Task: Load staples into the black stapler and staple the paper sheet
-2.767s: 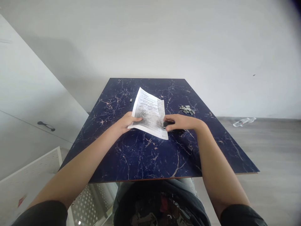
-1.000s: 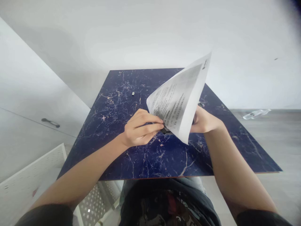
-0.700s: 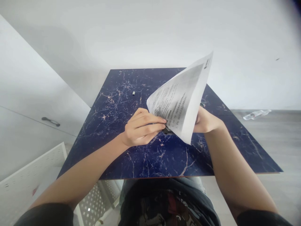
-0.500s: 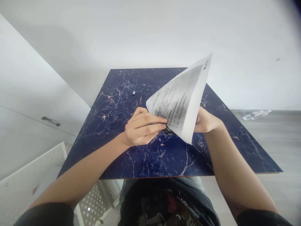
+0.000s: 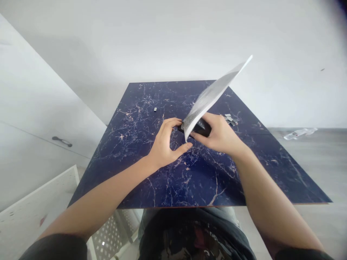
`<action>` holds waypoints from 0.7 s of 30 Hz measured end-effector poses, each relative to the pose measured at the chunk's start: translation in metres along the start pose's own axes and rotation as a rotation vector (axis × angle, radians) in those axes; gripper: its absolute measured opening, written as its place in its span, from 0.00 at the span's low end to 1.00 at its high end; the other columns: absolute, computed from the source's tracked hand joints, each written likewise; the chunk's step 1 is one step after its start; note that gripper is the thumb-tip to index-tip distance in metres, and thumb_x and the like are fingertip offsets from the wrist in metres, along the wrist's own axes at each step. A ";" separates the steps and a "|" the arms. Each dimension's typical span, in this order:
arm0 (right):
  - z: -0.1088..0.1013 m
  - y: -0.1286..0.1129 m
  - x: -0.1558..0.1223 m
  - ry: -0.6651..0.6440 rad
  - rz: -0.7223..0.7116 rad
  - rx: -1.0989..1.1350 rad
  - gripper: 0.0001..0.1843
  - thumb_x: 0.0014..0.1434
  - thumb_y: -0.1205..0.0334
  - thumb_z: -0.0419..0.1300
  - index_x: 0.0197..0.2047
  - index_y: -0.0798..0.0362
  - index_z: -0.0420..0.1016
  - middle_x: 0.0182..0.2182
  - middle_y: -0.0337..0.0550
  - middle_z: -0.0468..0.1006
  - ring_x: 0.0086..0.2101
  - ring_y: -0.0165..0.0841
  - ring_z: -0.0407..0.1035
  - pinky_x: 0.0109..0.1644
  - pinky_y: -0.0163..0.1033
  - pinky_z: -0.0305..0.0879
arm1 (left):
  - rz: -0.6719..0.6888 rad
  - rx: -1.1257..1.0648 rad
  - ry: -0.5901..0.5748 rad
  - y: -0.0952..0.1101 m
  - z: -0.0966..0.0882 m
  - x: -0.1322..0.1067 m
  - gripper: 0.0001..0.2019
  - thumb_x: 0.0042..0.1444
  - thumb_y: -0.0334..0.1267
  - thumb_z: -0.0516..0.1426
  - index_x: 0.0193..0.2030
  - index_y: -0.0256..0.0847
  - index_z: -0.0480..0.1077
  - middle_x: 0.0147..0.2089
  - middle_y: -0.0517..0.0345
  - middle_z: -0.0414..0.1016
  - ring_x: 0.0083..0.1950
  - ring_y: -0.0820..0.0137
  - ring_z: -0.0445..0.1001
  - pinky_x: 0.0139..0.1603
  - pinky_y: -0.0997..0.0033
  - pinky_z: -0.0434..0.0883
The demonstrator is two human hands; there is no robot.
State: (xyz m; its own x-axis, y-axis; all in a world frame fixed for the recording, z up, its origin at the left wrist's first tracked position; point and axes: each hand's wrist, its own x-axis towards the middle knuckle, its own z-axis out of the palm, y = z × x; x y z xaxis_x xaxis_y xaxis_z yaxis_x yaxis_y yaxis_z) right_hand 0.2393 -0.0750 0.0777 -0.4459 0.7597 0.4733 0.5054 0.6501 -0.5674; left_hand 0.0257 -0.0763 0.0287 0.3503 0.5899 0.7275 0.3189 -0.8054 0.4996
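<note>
A printed sheaf of paper point(image 5: 214, 94) stands nearly edge-on above the dark blue marble table point(image 5: 168, 180), rising up and to the right. Its lower corner sits in a small black stapler point(image 5: 202, 128). My right hand point(image 5: 221, 135) is wrapped round the stapler and the paper's corner. My left hand point(image 5: 166, 144) is just left of them, fingers curled with the fingertips at the stapler's end and the thumb stretched out below the paper; it grips nothing that I can see.
A small pile of staple strips point(image 5: 230, 119) lies behind my right hand. One small grey piece point(image 5: 155, 109) lies on the far left part of the table. A white cabinet with a dark handle point(image 5: 61, 141) stands at left. A clear plastic item point(image 5: 298, 133) lies on the floor at right.
The paper has turned from facing me to nearly edge-on. My left hand has let go of its corner and opened a little; my right hand now shows in front, holding the stapler.
</note>
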 end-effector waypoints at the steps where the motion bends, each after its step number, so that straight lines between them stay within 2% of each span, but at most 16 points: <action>1: 0.005 -0.001 0.001 0.029 0.015 -0.052 0.14 0.58 0.62 0.62 0.49 0.50 0.74 0.40 0.45 0.78 0.37 0.39 0.72 0.41 0.43 0.68 | -0.036 0.012 0.004 0.000 0.001 0.000 0.25 0.58 0.45 0.62 0.60 0.42 0.63 0.60 0.43 0.70 0.60 0.57 0.70 0.55 0.54 0.73; 4: 0.018 -0.001 0.001 0.069 0.063 -0.193 0.14 0.57 0.65 0.60 0.48 0.50 0.72 0.40 0.46 0.76 0.37 0.39 0.70 0.40 0.43 0.66 | -0.108 0.071 0.057 0.000 0.002 0.000 0.17 0.61 0.38 0.59 0.56 0.42 0.65 0.57 0.46 0.71 0.56 0.60 0.72 0.52 0.57 0.73; 7: 0.028 -0.003 0.000 0.102 0.129 -0.309 0.14 0.56 0.67 0.58 0.47 0.50 0.71 0.41 0.48 0.75 0.37 0.40 0.69 0.38 0.42 0.64 | -0.180 0.145 0.101 -0.003 0.001 -0.001 0.08 0.59 0.34 0.58 0.45 0.41 0.68 0.45 0.52 0.73 0.42 0.67 0.73 0.42 0.64 0.73; 9: 0.033 -0.004 -0.001 0.092 0.151 -0.349 0.15 0.56 0.67 0.58 0.47 0.50 0.70 0.42 0.49 0.75 0.38 0.41 0.70 0.38 0.42 0.63 | -0.226 0.161 0.068 -0.005 0.001 -0.001 0.04 0.59 0.34 0.59 0.41 0.41 0.68 0.37 0.58 0.71 0.33 0.72 0.68 0.35 0.68 0.70; 12: 0.039 -0.005 -0.002 0.057 0.152 -0.375 0.17 0.55 0.68 0.57 0.49 0.50 0.69 0.43 0.49 0.75 0.39 0.41 0.70 0.39 0.42 0.63 | -0.255 0.164 -0.004 -0.009 0.002 -0.001 0.04 0.60 0.36 0.59 0.37 0.41 0.66 0.31 0.62 0.67 0.27 0.74 0.63 0.30 0.71 0.64; 15: 0.041 -0.003 -0.002 0.032 0.136 -0.383 0.16 0.55 0.69 0.57 0.48 0.50 0.69 0.42 0.49 0.75 0.38 0.40 0.70 0.39 0.41 0.62 | -0.247 0.180 -0.024 -0.013 0.001 0.000 0.08 0.64 0.36 0.55 0.32 0.41 0.65 0.28 0.62 0.65 0.27 0.74 0.62 0.31 0.70 0.61; 21: 0.034 0.003 -0.002 -0.052 0.062 -0.341 0.12 0.54 0.70 0.58 0.44 0.51 0.69 0.38 0.47 0.74 0.35 0.38 0.68 0.36 0.40 0.60 | -0.243 0.212 0.065 -0.016 -0.004 0.004 0.16 0.67 0.41 0.53 0.26 0.41 0.62 0.24 0.62 0.62 0.25 0.73 0.61 0.30 0.69 0.59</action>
State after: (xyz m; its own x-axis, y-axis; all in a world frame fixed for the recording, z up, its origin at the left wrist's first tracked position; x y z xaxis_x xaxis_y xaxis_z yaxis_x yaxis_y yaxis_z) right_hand 0.2163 -0.0750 0.0517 -0.4392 0.8021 0.4047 0.7466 0.5764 -0.3321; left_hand 0.0182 -0.0614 0.0254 0.1865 0.7529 0.6312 0.5651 -0.6078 0.5579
